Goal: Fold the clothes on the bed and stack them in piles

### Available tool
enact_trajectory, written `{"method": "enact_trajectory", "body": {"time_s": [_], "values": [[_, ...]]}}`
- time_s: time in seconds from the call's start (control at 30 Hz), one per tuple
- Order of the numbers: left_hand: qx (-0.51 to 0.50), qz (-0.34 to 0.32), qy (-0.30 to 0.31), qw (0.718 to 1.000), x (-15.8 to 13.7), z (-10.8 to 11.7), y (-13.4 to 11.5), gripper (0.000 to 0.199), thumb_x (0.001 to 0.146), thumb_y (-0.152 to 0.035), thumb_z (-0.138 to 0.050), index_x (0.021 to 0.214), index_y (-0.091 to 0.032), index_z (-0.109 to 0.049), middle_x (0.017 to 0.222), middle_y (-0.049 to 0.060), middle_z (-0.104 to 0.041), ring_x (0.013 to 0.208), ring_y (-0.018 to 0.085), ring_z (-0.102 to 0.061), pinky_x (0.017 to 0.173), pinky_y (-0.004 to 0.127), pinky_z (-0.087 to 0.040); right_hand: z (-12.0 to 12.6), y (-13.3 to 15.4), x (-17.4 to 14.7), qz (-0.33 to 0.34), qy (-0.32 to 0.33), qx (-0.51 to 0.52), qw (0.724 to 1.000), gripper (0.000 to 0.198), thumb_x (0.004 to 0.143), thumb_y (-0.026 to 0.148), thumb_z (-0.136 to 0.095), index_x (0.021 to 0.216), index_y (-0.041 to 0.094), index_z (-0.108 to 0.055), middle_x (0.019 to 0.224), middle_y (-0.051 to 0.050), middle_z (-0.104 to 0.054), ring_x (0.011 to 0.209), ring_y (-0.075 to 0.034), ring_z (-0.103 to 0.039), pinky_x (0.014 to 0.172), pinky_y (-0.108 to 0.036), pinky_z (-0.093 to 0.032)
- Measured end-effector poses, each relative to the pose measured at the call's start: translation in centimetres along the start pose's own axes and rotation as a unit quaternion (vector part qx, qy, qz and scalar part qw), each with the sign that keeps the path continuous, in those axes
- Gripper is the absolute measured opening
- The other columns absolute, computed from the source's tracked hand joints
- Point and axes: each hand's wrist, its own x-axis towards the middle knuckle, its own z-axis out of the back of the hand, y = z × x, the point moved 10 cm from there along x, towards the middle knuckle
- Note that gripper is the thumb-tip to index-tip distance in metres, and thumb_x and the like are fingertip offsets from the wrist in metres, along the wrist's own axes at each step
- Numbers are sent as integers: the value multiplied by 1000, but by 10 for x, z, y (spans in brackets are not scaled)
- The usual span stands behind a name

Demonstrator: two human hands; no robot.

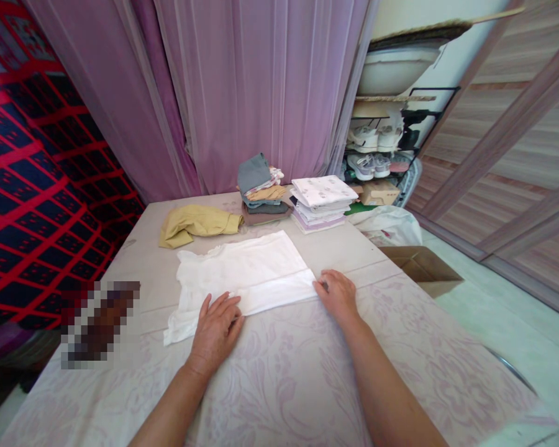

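A thin white garment point(265, 267) lies spread on the cloth-covered table in front of me. Its left edge is ruffled and crumpled, while a strip along the near side is folded over. My left hand point(218, 326) rests palm down on the garment's near left part, fingers stretched and a little apart. At the near right corner, my right hand point(339, 297) has thumb and fingers pinched together on the white cloth. Behind it lies a loosely crumpled yellow garment point(200, 223), touched by neither hand.
Toward the back stand a pile of folded coloured clothes point(265, 208) and a stack of folded white printed cloths point(323, 198). A purple curtain point(261, 93) hangs behind the table point(298, 385). On the right are a shoe rack point(377, 149) and an open cardboard box point(423, 267).
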Motion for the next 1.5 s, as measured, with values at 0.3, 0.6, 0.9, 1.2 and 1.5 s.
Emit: {"method": "enact_trajectory", "body": {"time_s": [0.3,0.6,0.9,1.2,1.5], "values": [[46,-47,30,997,-2,-18,-6,51,90,-52,-42,132,-24,-49,143,7,-46,136,30,-32,112,56,-15,-15,76,-19,170,70,-11,983,49,93,33,-33,140,22,-39,150,-8,-34,138,-23,-26,112,-48,-12],[61,-26,66,996,-1,-33,3,58,87,-62,-39,140,-38,-39,149,8,-36,139,36,-23,108,61,-15,-47,90,-38,197,208,-53,957,58,94,47,-30,145,19,-32,155,-8,-21,142,-22,-15,114,-49,-6],[25,-64,79,994,-4,-30,-3,53,88,-58,-43,138,-42,-39,150,5,-35,141,36,-18,107,65,-10,-46,116,-58,258,218,-15,941,56,94,45,-33,146,24,-30,155,-7,-20,142,-22,-14,114,-51,0],[-7,43,-2,999,-3,3,32,33,93,-34,-40,115,-26,-64,128,5,-60,124,24,-47,108,47,-28,-10,59,-15,118,32,44,992,34,92,28,-38,110,21,-66,115,-8,-66,109,-21,-57,98,-36,-37],[47,163,63,983,-1,12,63,29,85,-40,-52,103,-21,-65,104,7,-66,101,26,-57,89,41,-41,-16,24,26,54,132,-60,988,29,81,34,-55,105,22,-65,96,-7,-65,89,-20,-58,74,-29,-39]]}}
